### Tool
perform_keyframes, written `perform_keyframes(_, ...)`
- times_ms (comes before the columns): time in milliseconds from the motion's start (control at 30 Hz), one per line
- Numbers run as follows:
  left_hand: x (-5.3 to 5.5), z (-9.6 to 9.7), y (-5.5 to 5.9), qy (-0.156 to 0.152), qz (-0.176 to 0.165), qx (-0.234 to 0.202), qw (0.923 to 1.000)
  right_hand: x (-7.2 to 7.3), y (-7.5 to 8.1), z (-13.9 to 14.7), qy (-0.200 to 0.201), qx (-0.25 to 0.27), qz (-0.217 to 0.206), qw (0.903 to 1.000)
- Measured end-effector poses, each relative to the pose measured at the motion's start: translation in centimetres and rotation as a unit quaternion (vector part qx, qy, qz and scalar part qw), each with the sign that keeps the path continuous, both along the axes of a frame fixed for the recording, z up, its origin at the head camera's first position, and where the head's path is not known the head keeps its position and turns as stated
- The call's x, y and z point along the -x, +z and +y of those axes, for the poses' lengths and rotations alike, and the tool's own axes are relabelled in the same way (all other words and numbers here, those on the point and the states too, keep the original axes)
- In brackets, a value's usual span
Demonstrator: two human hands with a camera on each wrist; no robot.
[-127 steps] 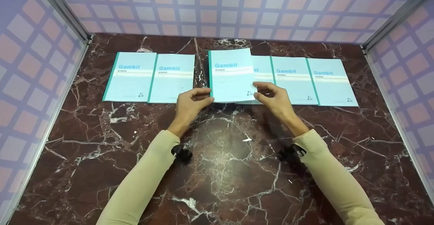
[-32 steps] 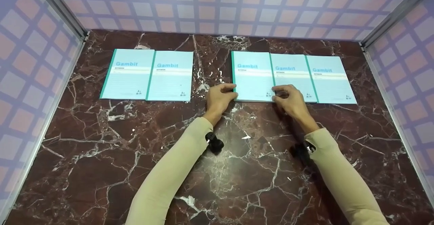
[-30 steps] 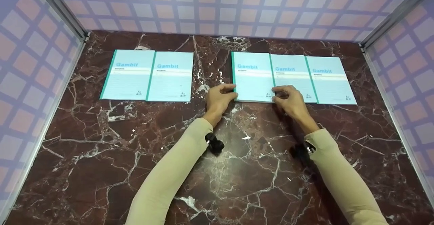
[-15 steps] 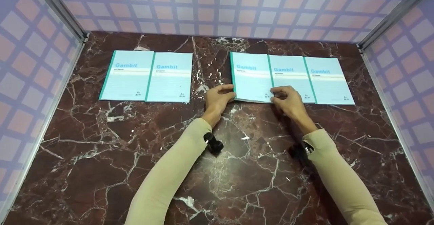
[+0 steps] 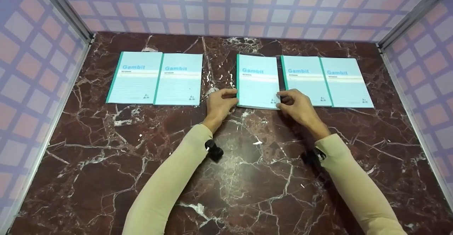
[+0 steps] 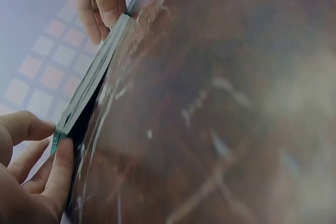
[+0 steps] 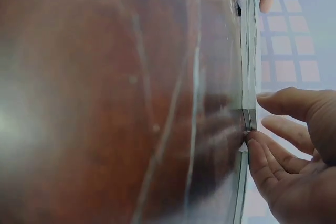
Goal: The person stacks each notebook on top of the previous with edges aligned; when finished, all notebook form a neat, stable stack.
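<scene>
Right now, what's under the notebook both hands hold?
Beneath the notebook, the left wrist view shows a dark strip, then the brown table. Its underside and whatever lies directly below are covered.

The left arm slants from the lower left toward the middle of the head view, with a soft bend near the lower edge. The right arm slants inward from the lower right. Pale long sleeves cover both, but the left wrist and the right wrist are bare beyond the cuffs. The left hand and the right hand face one another, apart, at nearly the same height. Each one makes a pinching hold with bent digits. In the right wrist view, the right thumb lies above the curved fingers, with some space between them.
</scene>
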State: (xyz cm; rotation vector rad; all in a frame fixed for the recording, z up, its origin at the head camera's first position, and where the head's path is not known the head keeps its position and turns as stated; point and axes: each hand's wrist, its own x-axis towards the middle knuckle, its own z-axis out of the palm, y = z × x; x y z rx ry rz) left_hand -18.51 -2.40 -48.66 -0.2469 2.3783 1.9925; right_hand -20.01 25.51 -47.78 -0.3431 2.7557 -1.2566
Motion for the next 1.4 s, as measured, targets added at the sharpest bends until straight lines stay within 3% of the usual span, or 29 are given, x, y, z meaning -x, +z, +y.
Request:
perform_keyframes(233,0.1,-0.4,0.3,-0.043,0.042,0.084,0.9947,-0.3,0.6,-0.4,0.055,-0.071,0.039,0.9952)
perform_keyframes(467,0.3,-0.6,0.8,-0.103,0.071,0.185,0.9748,-0.5,0.9,-0.8,0.062,-0.107,0.062,0.9904)
perform_keyframes(567,0.3,-0.6,0.9,-0.113,0.085,0.204,0.9686,-0.5,0.9,-0.9,0.058,-0.1,0.06,0.9914)
perform_keyframes(1000,0.2,-2.2,0.8,-0.117,0.08,0.209,0.9674,0.0,0.5,-2.2,0.059,-0.078,0.055,0.9937)
perform_keyframes(1400,-0.1,-4.3,0.5,-0.121,0.08,0.191,0.9709,0.3,0.3,-3.8,0.071,-0.075,0.062,0.9927)
